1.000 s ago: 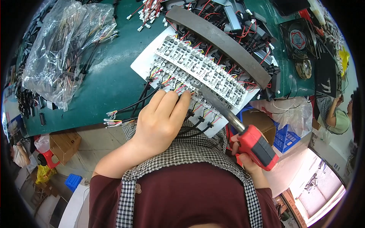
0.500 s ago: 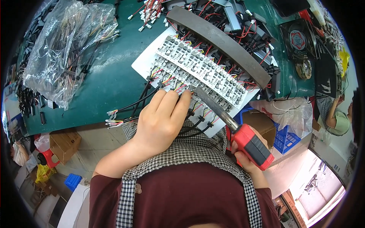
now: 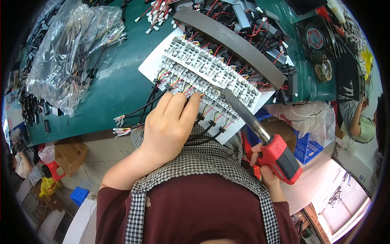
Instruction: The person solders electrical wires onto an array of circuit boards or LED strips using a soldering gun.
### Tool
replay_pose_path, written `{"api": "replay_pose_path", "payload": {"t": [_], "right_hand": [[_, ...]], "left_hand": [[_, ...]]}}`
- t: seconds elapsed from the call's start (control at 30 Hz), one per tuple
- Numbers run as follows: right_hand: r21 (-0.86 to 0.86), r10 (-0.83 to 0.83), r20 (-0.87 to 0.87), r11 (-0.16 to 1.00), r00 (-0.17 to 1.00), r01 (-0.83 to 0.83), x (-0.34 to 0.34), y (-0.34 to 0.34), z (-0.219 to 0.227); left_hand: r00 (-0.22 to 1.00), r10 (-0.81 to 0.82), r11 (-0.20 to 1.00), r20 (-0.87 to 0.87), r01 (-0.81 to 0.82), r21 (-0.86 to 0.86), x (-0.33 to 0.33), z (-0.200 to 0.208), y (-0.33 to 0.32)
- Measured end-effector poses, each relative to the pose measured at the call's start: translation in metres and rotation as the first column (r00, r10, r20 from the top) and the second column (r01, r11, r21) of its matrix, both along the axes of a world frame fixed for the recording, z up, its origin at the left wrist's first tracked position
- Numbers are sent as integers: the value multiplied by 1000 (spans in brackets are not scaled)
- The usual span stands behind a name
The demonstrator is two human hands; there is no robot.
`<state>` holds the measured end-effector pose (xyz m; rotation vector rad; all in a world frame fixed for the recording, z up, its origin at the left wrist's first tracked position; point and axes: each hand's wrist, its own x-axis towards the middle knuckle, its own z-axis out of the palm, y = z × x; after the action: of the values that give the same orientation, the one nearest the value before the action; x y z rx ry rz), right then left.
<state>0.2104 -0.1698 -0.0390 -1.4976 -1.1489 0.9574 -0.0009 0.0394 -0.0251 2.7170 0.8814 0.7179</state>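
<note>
My left hand (image 3: 168, 122) is bent over the near edge of a panel of small white circuit boards (image 3: 211, 67). Its fingertips are pinched on the coloured wires of a black cable, though the hand hides most of the grip. In my right hand (image 3: 266, 168) is a red and black soldering gun (image 3: 280, 158), gripped by its handle. The gun's metal tip hangs over the boards, to the right of my left fingertips. Several black cables (image 3: 215, 125) with coloured wires line the near edge of the panel. Under it lies a white sheet (image 3: 148, 67).
A curved dark bar (image 3: 231, 42) lies along the panel's far side, before a heap of black parts with red wires (image 3: 260, 30). On the green table (image 3: 107, 81), a clear plastic bag of cables (image 3: 75, 57) sits left. A fan (image 3: 315, 38) and a solder roll (image 3: 323, 71) are right.
The soldering gun has moved right, its tip leaving the spot beside my left fingertips. My left hand has shifted slightly left, still at the wires.
</note>
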Motion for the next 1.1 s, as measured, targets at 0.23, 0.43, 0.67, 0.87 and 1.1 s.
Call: {"api": "replay_pose_path", "payload": {"t": [0.23,0.43,0.67,0.87,1.1], "right_hand": [[99,-18,-35,995,999,21,-1,-1,-1],[25,-4,-46,1000,999,5,0,-5,-2],[-105,4,127,994,992,10,3,-15,-7],[-142,-8,97,990,995,22,2,-12,-7],[0,107,297,994,949,-111,9,6,-9]], "left_hand": [[999,30,999,44,-31,30,1,0,-3],[997,-21,999,75,19,32,-4,-8,-2],[997,-14,1000,73,12,27,-2,-7,-1],[995,-42,999,90,40,22,-2,-7,2],[995,-63,998,76,63,0,-2,-5,4]]}}
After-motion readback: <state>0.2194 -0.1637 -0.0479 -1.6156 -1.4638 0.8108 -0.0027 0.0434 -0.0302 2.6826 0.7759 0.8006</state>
